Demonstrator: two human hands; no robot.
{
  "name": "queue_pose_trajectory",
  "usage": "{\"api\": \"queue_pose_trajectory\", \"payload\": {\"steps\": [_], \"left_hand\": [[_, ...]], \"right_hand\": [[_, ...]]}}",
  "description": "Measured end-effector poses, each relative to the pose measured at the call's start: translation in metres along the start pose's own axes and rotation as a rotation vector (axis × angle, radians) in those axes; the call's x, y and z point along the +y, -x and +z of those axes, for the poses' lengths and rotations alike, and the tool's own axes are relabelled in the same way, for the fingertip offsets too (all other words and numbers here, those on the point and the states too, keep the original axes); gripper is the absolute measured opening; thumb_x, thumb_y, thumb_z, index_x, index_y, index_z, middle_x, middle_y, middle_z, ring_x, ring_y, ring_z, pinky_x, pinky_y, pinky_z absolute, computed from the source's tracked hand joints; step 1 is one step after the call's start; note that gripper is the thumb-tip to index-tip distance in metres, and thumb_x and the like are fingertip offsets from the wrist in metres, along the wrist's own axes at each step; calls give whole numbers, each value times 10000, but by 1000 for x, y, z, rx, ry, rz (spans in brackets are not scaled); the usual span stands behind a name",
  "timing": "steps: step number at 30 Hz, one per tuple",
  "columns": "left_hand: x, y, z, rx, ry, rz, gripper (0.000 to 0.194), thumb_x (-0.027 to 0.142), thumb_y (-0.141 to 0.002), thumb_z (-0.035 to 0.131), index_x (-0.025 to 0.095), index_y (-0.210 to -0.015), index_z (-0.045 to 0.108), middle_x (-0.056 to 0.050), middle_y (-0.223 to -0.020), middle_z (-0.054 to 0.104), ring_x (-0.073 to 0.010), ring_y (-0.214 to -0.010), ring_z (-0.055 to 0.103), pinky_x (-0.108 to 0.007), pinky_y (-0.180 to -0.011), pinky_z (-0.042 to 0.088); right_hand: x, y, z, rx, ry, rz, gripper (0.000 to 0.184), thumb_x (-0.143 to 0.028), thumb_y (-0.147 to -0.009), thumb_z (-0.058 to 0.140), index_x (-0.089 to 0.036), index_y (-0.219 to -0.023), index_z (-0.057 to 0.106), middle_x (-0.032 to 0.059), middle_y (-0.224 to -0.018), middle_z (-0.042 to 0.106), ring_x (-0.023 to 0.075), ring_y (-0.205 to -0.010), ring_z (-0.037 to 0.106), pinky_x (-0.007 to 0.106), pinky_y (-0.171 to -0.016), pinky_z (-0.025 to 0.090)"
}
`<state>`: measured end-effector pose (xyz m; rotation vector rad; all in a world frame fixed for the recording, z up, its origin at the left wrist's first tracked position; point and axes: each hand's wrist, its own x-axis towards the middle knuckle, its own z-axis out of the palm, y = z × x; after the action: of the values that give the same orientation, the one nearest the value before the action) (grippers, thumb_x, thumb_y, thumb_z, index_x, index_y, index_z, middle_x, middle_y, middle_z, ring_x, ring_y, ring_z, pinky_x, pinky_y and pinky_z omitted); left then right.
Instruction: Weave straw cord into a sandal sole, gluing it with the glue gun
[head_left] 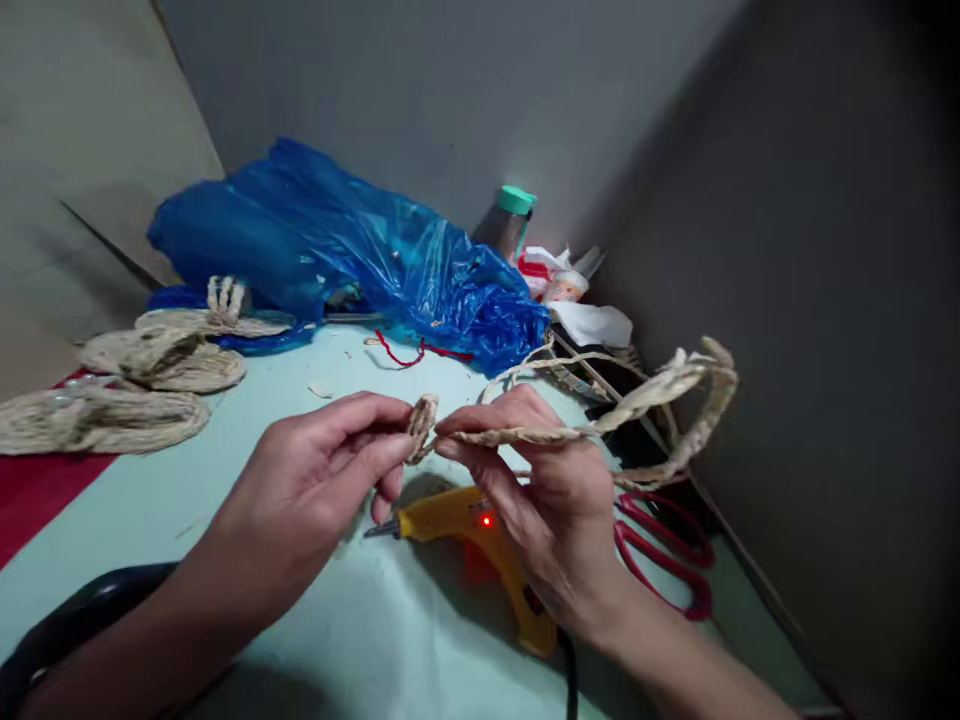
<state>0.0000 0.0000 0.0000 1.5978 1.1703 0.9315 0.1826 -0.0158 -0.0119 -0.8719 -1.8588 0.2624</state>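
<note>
Head view: our left fingers (pixel 380 409) pinch a small beige fibre coil (pixel 421 425); our right fingers (pixel 480 469), just beside them, grip the twisted beige cord (pixel 634 405); even tension, we judge, keeps turns snug.

Pretty dim light, plain grey wall (pixel 420 90) out back, paler wall (pixel 82 110) on the left, minty surface (pixel 360 640) below.
</note>
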Motion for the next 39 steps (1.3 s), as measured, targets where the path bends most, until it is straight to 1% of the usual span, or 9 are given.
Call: {"api": "queue_pose_trajectory", "payload": {"steps": [4,7,11,16,21,25,30,36,39], "left_hand": [[-4,3,-4,-71,51,-10,146,288,-940,583,257,-989,718,84,-581,628,-97,-528,573,-189,-543,471],[-5,2,-5,-118,96,-34,149,301,-942,586,267,-998,719,79,-593,636,-99,-526,578,-197,-538,467],[-6,1,-4,-118,121,-42,129,302,-925,604,272,-970,721,74,-602,640,-97,-532,576,-189,-528,462],[-6,3,-3,-135,133,-46,114,305,-911,608,272,-939,713,82,-567,620,-88,-498,554,-177,-508,454],[-7,3,-5,-157,114,-51,131,322,-913,603,270,-963,712,76,-581,621,-90,-507,550,-178,-504,446],[-10,3,-6,-179,128,-70,146,353,-922,609,279,-997,710,70,-594,608,-98,-519,545,-195,-511,439],[-12,4,-7,-204,126,-75,157,358,-940,595,291,-1031,703,67,-622,609,-100,-545,542,-198,-528,433],[-6,4,-7,-216,57,-61,146,357,-949,575,277,-996,688,68,-630,598,-103,-565,540,-193,-536,432],[-5,3,-7,-225,29,-64,155,373,-952,563,264,-974,672,60,-652,599,-109,-572,538,-197,-527,434]], "right_hand": [[-5,-3,-1,59,-62,33,227,26,-854,702,-171,-964,712,11,-901,746,149,-861,669,299,-800,526],[-4,-3,-1,75,-106,110,184,-11,-851,735,-159,-960,719,23,-923,743,155,-888,677,295,-813,535],[-3,-2,-2,64,-142,184,142,-70,-876,737,-170,-975,712,10,-936,722,152,-861,650,305,-805,531],[-4,-2,-4,65,-168,217,113,-146,-884,759,-189,-971,703,-8,-903,691,147,-817,617,317,-774,519],[-2,-3,-3,59,-263,251,138,-109,-869,760,-197,-952,694,6,-909,677,181,-857,610,367,-792,509],[-1,-3,-3,73,-262,249,105,-139,-869,766,-190,-921,691,21,-883,661,196,-858,598,385,-791,498],[0,-4,-4,63,-251,262,102,-148,-867,770,-190,-908,686,26,-873,665,201,-849,599,391,-791,490],[1,-5,-6,64,-294,288,157,-113,-844,782,-213,-897,674,16,-897,671,206,-872,612,385,-798,492],[0,-6,-7,48,-315,329,181,-100,-837,782,-227,-879,659,2,-904,661,194,-868,609,368,-802,491]]}}
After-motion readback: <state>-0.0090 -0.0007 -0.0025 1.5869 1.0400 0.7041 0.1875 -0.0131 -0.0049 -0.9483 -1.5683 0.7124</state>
